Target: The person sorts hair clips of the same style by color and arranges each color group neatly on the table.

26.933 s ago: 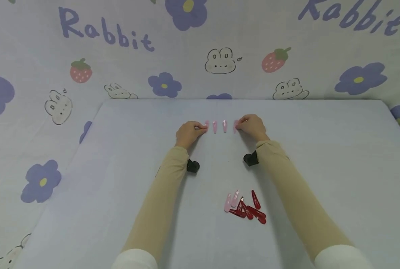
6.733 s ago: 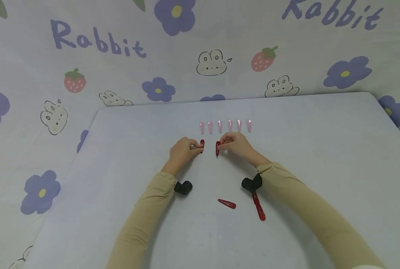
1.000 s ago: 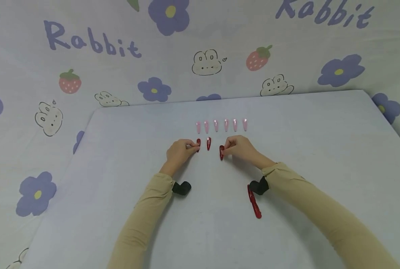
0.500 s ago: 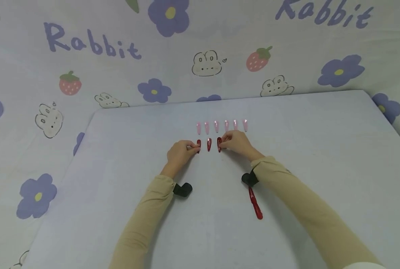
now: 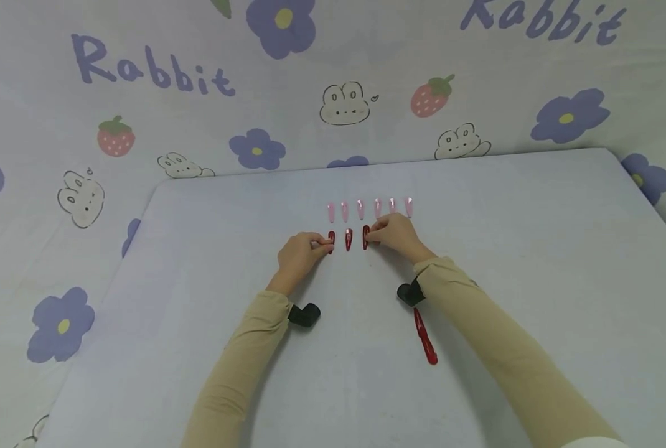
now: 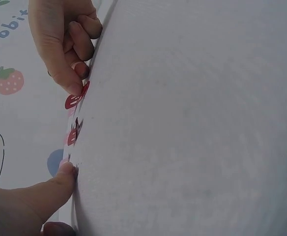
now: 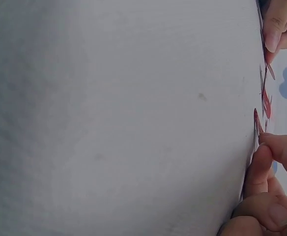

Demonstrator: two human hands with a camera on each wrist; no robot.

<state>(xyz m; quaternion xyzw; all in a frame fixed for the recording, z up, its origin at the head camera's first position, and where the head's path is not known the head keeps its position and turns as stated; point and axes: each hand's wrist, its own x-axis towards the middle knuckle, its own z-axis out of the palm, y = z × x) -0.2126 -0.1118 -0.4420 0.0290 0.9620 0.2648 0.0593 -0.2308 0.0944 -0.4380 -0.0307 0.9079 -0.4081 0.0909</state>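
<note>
My left hand (image 5: pixel 299 256) pinches the leftmost red snap hair clip (image 5: pixel 331 237) between thumb and index finger, on the white table. Just right of it a second red hair clip (image 5: pixel 348 239) lies untouched. A third red hair clip (image 5: pixel 365 238) is pinched by my right hand (image 5: pixel 396 236), level with the other two. In the left wrist view the right thumb and fingers hold its red clip (image 6: pixel 74 101). The right wrist view shows that clip (image 7: pixel 257 120) tilted at the fingertips.
Behind the red clips runs a row of several pink hair clips (image 5: pixel 360 210). Nearer, by the right wrist camera (image 5: pixel 411 292), red clips (image 5: pixel 428 350) lie end to end. A printed cloth (image 5: pixel 198 112) hangs behind the table (image 5: pixel 198 261).
Over the last second my right hand has brought the third red clip up and slightly left into the row. Earlier, pink clips joined their row and the red heap shrank. My left hand stays.
</note>
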